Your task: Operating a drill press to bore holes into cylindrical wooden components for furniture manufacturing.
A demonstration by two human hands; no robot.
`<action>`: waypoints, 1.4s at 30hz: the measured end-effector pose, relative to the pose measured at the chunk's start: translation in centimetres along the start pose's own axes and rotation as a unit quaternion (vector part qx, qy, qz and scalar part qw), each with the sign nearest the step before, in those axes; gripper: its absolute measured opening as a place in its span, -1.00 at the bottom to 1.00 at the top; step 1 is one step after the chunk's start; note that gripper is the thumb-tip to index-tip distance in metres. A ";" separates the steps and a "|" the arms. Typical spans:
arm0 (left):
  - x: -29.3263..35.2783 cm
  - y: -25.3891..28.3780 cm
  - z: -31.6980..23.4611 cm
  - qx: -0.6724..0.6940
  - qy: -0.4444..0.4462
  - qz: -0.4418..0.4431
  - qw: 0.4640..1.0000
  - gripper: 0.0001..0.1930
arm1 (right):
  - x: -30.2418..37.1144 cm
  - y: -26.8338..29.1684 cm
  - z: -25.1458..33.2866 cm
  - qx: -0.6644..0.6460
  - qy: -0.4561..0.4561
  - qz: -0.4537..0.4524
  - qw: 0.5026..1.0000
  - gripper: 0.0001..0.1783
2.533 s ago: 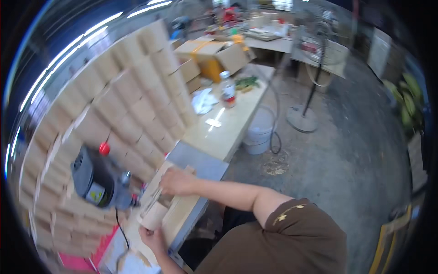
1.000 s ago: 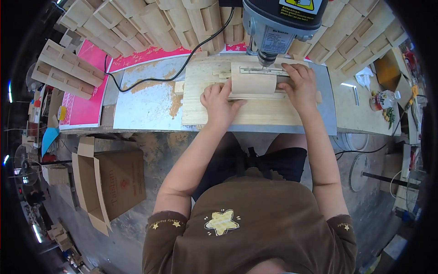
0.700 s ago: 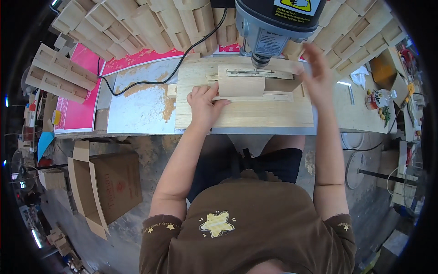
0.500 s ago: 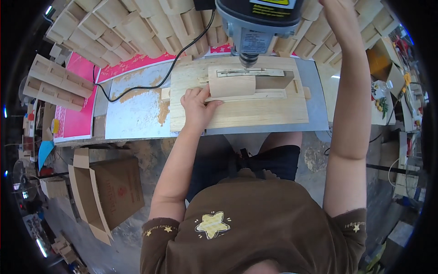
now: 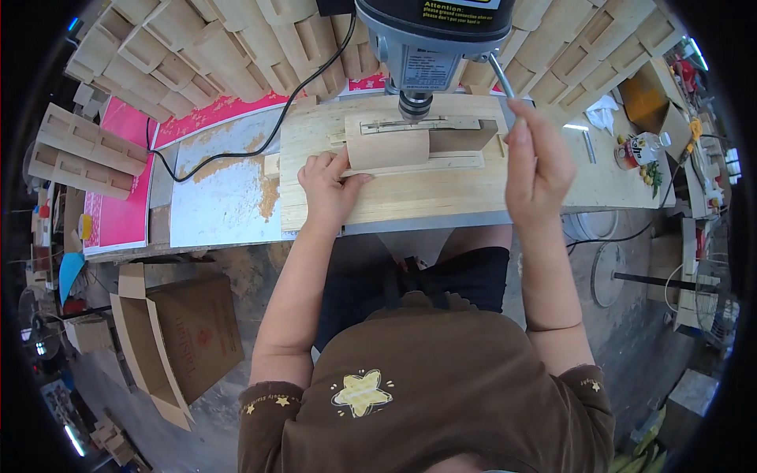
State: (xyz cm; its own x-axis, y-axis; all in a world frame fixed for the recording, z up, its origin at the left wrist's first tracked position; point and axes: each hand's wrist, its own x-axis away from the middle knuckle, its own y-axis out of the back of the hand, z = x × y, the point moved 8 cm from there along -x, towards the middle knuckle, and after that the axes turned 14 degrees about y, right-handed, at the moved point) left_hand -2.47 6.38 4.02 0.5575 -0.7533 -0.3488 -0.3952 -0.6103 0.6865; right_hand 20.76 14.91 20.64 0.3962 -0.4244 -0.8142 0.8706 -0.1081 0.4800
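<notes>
A pale curved wooden piece (image 5: 386, 150) lies in a slotted wooden jig board (image 5: 315, 206) beneath a drill press (image 5: 414, 65). My left hand (image 5: 327, 188) grips the piece at its left end, thumb along the near side and fingers behind. Right over the far part of the piece stands the metal drill chuck (image 5: 415, 104); its bit tip is too small to make out. My right hand (image 5: 540, 169) is raised at the press's right side, its fingers closed around the end of the metal feed lever (image 5: 501, 76). The palm hides the lever's grip.
Stacked wooden pieces (image 5: 229, 59) line the back of the bench, with two more (image 5: 87, 150) at the left. A black cable (image 5: 296, 98) crosses the pink and white bench cover. A bottle (image 5: 639, 150) stands at the right. An open cardboard box (image 5: 197, 331) is on the floor.
My right hand has swung down and nearer from the upper right, and the feed lever now shows in it. My left hand stays on the wooden piece. The whole view has shifted slightly.
</notes>
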 end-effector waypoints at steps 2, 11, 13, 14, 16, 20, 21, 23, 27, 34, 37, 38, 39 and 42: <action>0.1 0.3 -0.3 -0.007 0.001 -0.001 1.000 -0.41 | 2.2 -1.7 -1.3 -0.010 0.018 -0.025 0.999 -0.80; 0.2 0.2 0.0 -0.020 -0.004 -0.010 1.000 -0.44 | 2.8 -2.6 -1.6 0.008 0.123 -0.082 0.989 -0.81; 0.2 0.2 -0.2 -0.026 -0.006 -0.010 1.000 -0.44 | 0.2 -0.3 -0.1 0.009 0.158 -0.064 0.985 -0.88; 0.2 0.2 0.0 -0.030 -0.003 -0.008 0.999 -0.44 | -1.7 0.5 0.2 -0.005 0.133 -0.073 0.988 -0.87; 0.1 -0.1 -0.4 -0.028 -0.003 -0.005 1.000 -0.44 | -6.5 1.5 -0.2 -0.011 0.122 -0.084 0.989 -0.85; 0.1 -1.7 -3.2 -0.035 -0.017 -0.019 0.999 -0.51 | -14.8 0.0 -2.6 0.064 0.014 -0.035 0.997 -0.65; 0.1 -2.3 -3.9 -0.034 -0.018 -0.017 0.999 -0.57 | -16.1 -1.3 -5.1 0.053 -0.011 -0.015 0.998 -0.66; 0.2 -2.2 -3.8 -0.021 -0.009 -0.007 1.000 -0.55 | -16.4 -2.3 -6.7 0.038 -0.035 0.006 0.999 -0.68; 0.2 -2.1 -3.2 -0.021 0.002 0.001 1.000 -0.47 | -14.7 -0.3 -2.8 0.033 0.055 -0.021 0.998 -0.69; 0.2 -2.2 -3.4 -0.013 -0.002 0.002 1.000 -0.53 | -3.1 0.9 0.2 -0.075 -0.004 -0.025 0.997 -0.88; 0.2 -2.3 -3.6 -0.018 -0.013 0.009 1.000 -0.46 | 0.4 -0.5 -0.3 -0.040 0.029 -0.042 0.998 -0.90; 0.2 -2.3 -3.5 -0.019 -0.013 0.006 1.000 -0.46 | 1.3 -1.3 -1.0 -0.037 0.027 -0.043 0.998 -0.90; 0.2 -2.3 -3.5 -0.021 -0.013 0.003 1.000 -0.46 | 2.0 -1.8 -1.1 -0.029 0.076 -0.067 0.994 -0.89; 0.2 -2.4 -3.6 -0.033 -0.016 0.004 0.999 -0.45 | 3.5 -3.7 -2.4 -0.021 0.140 -0.104 0.984 -0.85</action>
State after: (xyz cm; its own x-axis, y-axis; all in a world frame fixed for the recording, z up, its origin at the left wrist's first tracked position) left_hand 1.17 8.60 4.62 0.5309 -0.7663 -0.3618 -0.3506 -0.5873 0.7295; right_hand 19.65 15.99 15.24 0.2673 -0.1312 -0.9547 0.9507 -0.1261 0.2835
